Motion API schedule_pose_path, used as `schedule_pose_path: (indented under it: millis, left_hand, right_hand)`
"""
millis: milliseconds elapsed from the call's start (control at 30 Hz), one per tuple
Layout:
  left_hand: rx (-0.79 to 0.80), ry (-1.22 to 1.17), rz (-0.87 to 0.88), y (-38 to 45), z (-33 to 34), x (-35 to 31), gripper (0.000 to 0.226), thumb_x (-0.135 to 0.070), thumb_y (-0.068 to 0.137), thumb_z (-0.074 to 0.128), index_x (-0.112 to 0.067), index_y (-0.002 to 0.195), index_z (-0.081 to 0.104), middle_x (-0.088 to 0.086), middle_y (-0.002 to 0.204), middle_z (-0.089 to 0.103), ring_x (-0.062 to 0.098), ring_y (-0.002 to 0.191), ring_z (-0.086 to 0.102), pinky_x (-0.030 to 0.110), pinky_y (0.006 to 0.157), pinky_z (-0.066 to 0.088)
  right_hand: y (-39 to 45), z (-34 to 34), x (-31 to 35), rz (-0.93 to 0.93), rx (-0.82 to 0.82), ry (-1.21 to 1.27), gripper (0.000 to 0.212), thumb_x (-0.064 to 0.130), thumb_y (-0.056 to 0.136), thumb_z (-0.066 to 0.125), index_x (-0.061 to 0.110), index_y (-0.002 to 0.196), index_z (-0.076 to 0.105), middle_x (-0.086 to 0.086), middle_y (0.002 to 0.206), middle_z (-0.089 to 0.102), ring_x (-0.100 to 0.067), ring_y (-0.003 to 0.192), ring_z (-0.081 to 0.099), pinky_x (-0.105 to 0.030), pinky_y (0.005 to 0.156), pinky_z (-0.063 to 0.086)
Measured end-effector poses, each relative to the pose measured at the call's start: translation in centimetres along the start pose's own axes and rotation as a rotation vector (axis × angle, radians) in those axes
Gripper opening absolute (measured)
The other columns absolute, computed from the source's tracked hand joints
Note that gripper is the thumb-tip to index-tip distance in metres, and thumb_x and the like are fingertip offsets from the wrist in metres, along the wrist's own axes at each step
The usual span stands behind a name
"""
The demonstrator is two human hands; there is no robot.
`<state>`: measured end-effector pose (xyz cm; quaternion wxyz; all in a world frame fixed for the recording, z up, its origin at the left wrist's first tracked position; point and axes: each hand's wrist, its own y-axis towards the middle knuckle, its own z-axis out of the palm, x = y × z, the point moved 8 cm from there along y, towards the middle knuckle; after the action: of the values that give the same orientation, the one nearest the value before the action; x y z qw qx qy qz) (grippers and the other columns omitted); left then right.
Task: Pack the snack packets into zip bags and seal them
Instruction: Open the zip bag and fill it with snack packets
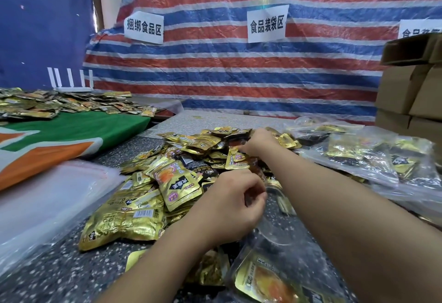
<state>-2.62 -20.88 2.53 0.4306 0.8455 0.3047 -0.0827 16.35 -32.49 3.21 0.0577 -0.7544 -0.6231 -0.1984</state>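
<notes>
Speckled dark surface (59, 269) at lower frame carries an open zip bag (270, 255), its mouth pinched by the curled left hand (236, 209). Mid-frame, the right hand (259, 143) closes on gold snack packets (181, 183). Best to keep the mouth wide and feed packets flat.

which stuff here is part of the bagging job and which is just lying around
Part of the job:
- pile of snack packets
- stack of empty zip bags
- open zip bag held by left hand
- filled bags
- right hand reaching into the pile

Lying about:
- cardboard boxes
- white router
- green and orange cloth
</notes>
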Motion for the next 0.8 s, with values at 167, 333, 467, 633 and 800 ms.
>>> schedule_pose_path:
  millis: [167,333,467,633,800]
  left_hand:
    - [0.003,0.006,-0.062,0.0,0.2,0.6,0.007,-0.018,0.089,0.066,-0.016,0.083,0.069,-0.011,0.077,0.059,0.001,0.073,0.053,0.007,0.065,0.035]
    - [0.048,-0.051,-0.342,-0.3,0.9,3.1,0.013,-0.025,0.091,0.066,-0.024,0.078,0.069,-0.016,0.069,0.060,-0.010,0.063,0.055,0.007,0.054,0.037]
    - [0.126,-0.042,-0.480,-0.9,1.6,4.1,0.016,-0.034,0.091,0.068,-0.023,0.081,0.072,-0.011,0.075,0.065,-0.001,0.067,0.059,0.019,0.061,0.044]
    - [0.135,-0.075,-0.567,-1.3,1.8,4.7,0.019,-0.037,0.092,0.066,-0.024,0.081,0.073,-0.007,0.068,0.066,0.005,0.058,0.054,0.023,0.055,0.040]
    - [0.070,-0.219,-0.706,-1.6,1.9,5.7,0.046,-0.058,0.089,0.061,-0.016,0.076,0.076,0.005,0.060,0.065,0.011,0.044,0.046,0.022,0.051,0.035]
  right_hand:
    - [-0.7,0.8,-0.6,0.093,0.353,0.289,0.025,0.027,0.098,0.061,0.009,0.085,0.050,-0.005,0.075,0.046,-0.016,0.066,0.045,-0.025,0.055,0.039]
    - [-3.2,2.4,-2.8,0.159,0.541,0.375,0.013,0.023,0.093,0.064,0.014,0.089,0.055,-0.002,0.074,0.052,-0.012,0.058,0.043,-0.023,0.048,0.030]
    - [-4.8,3.0,-4.0,0.138,0.448,0.475,0.014,0.021,0.093,0.063,0.011,0.089,0.055,-0.002,0.067,0.046,-0.012,0.047,0.042,-0.023,0.044,0.035]
    - [-6.4,2.4,-5.2,0.218,0.349,0.959,0.010,0.010,0.094,0.060,0.003,0.101,0.058,-0.010,0.085,0.056,-0.019,0.063,0.060,-0.029,0.053,0.053]
    - [-8.6,1.1,-5.5,0.217,0.320,1.353,0.015,-0.003,0.094,0.059,-0.004,0.109,0.059,-0.018,0.099,0.066,-0.027,0.080,0.068,-0.035,0.059,0.060]
